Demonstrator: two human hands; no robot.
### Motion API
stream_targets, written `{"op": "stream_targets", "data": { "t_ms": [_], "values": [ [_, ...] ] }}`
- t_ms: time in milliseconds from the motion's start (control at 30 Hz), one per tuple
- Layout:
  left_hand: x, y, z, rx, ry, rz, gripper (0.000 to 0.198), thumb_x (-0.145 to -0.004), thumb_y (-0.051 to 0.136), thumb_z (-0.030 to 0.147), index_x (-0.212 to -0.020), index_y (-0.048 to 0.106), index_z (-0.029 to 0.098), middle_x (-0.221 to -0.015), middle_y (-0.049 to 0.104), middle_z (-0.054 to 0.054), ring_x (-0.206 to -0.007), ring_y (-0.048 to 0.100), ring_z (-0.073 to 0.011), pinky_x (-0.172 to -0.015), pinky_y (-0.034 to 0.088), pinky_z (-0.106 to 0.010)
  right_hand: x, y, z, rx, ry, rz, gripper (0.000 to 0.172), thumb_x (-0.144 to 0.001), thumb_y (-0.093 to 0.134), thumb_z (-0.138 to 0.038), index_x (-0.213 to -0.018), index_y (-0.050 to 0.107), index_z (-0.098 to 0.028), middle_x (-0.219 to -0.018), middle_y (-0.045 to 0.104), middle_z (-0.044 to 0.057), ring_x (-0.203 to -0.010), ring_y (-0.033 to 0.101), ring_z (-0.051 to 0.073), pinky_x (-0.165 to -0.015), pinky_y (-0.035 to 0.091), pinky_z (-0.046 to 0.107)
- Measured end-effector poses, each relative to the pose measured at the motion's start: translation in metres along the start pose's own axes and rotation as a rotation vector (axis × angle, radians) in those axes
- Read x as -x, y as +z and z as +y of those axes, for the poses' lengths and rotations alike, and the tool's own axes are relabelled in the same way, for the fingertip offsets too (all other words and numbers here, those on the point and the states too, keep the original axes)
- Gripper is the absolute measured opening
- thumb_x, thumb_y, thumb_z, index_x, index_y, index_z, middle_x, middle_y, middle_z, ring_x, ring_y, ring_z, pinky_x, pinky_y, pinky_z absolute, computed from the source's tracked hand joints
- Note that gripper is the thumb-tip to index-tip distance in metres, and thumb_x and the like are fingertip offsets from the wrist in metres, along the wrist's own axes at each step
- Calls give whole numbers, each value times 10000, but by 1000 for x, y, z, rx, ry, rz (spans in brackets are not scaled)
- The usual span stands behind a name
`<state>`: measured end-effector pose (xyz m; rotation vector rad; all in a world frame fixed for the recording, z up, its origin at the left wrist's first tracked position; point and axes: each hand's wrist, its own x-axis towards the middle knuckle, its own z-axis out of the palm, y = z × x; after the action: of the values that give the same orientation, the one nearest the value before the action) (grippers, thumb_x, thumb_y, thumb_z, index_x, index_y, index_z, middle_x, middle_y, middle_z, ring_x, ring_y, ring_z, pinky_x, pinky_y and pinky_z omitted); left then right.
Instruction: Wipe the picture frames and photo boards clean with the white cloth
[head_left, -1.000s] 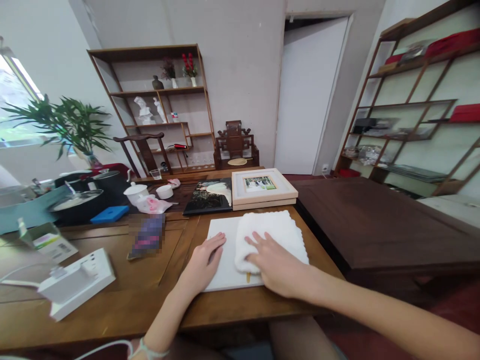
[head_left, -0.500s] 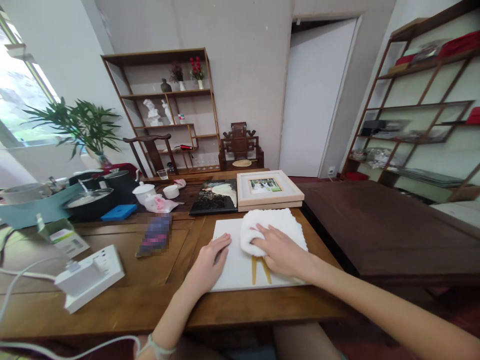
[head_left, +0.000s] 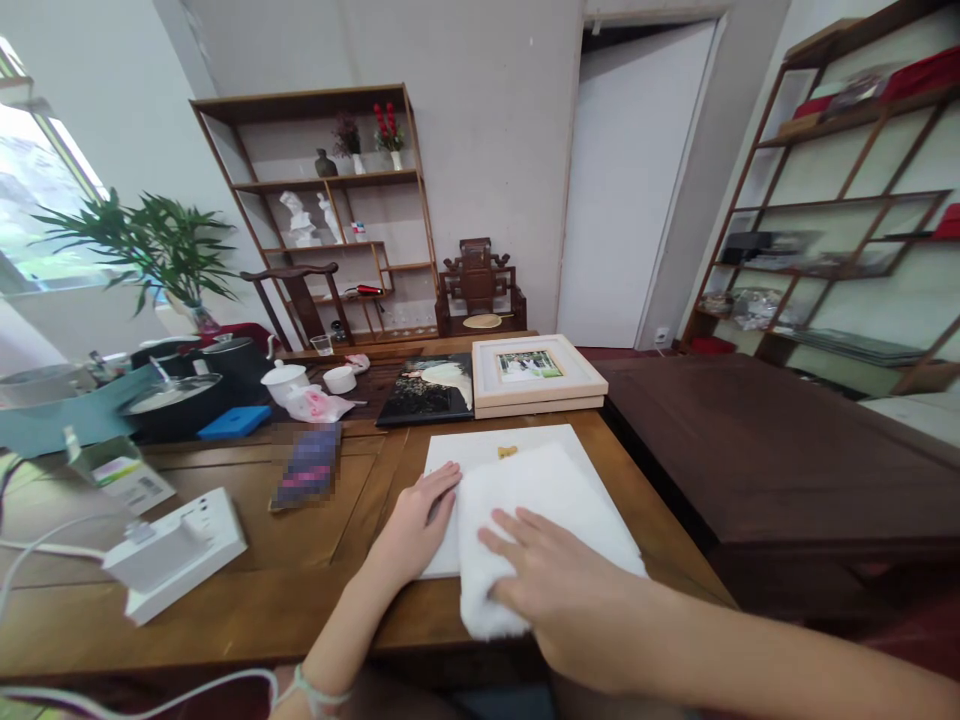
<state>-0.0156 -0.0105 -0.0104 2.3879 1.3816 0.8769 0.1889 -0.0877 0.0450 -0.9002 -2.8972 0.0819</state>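
A white canvas board (head_left: pixel 480 450) lies flat on the wooden table (head_left: pixel 247 590) in front of me. My right hand (head_left: pixel 559 590) presses flat, fingers spread, on a white towel (head_left: pixel 540 500) that covers the near part of the board and reaches the table's front edge. My left hand (head_left: pixel 412 520) rests flat on the board's left edge, fingers stretched out. A small yellow mark (head_left: pixel 507 452) shows on the board beyond the towel.
Behind the board stand a white framed photo (head_left: pixel 532 372) and a dark picture (head_left: pixel 427 390). To the left lie a white power strip (head_left: pixel 176 550), a small box (head_left: pixel 124 475), a blue sponge (head_left: pixel 229 420), pots and teaware. A dark low table (head_left: pixel 772 450) stands at right.
My right hand has dragged the towel from the board's far end toward me to the near edge. The yellow lines seen half a second ago are covered. The left hand stayed put.
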Motion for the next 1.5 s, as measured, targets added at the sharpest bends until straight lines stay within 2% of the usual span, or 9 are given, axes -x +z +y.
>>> {"op": "stream_targets", "data": {
  "t_ms": [233,500,667,800,967,1167,1233,1367,1500],
  "values": [
    [0,-4,5,9,-8,-23,357,-852,384,224,-1122,614,184,-1234,575,-60,-1194,487,-207,-1040,359,-400,0,-26,33,-203,-7,-127,466,-628,420,-68,-1016,621,-229,-1060,627,82,-912,573,247,-762,408,352],
    [1,-6,8,30,-38,-20,354,-869,389,272,-1132,602,167,-1243,568,-83,-1191,490,-231,-1042,347,-420,-44,-17,93,-315,157,-12,384,-664,455,-106,-1011,592,-197,-908,649,48,-798,569,216,-662,398,288],
    [2,-3,4,85,-12,57,401,-906,313,291,-1230,499,146,-1291,525,-103,-1202,477,-209,-1039,351,-394,-58,3,72,-91,220,110,403,-694,465,-83,-1070,577,-177,-1108,604,121,-1095,490,295,-881,357,431],
    [3,-2,1,104,-13,122,429,-917,282,320,-1281,435,149,-1359,448,-104,-1261,402,-198,-1064,309,-394,-52,7,43,-28,10,73,426,-661,445,-1,-1027,593,-158,-1151,583,143,-1254,345,269,-1007,231,488],
    [4,-3,3,141,-36,125,466,-920,256,362,-1261,467,125,-1349,461,-111,-1261,403,-202,-1070,299,-398,-26,-9,25,-138,-302,-42,373,-693,432,-5,-974,623,-160,-1195,563,130,-1254,357,211,-1055,185,415],
    [3,-5,8,117,-98,9,459,-908,285,356,-1155,574,99,-1219,584,-118,-1174,507,-217,-1035,354,-405,3,-44,41,-438,-191,-252,349,-686,442,-26,-937,631,-178,-852,662,34,-894,589,189,-843,414,310],
    [3,-4,7,93,-67,-5,395,-883,356,317,-1127,596,119,-1209,592,-108,-1176,506,-222,-1039,347,-414,8,-58,55,-548,-83,-177,210,-762,458,-112,-875,626,-170,-790,648,15,-761,591,167,-721,442,264],
    [1,0,4,91,-41,6,318,-850,409,255,-1048,633,146,-1162,625,-98,-1163,518,-220,-1036,350,-427,5,-78,84,-367,313,258,201,-764,576,-330,-862,598,-156,-861,639,48,-761,574,200,-659,429,275],
    [1,2,3,101,-34,32,289,-841,420,227,-1013,640,152,-1147,634,-100,-1146,534,-220,-1021,368,-430,-23,-65,94,15,458,529,271,-734,530,-94,-1000,560,-136,-854,626,80,-790,567,223,-655,407,286]
  ]
}}
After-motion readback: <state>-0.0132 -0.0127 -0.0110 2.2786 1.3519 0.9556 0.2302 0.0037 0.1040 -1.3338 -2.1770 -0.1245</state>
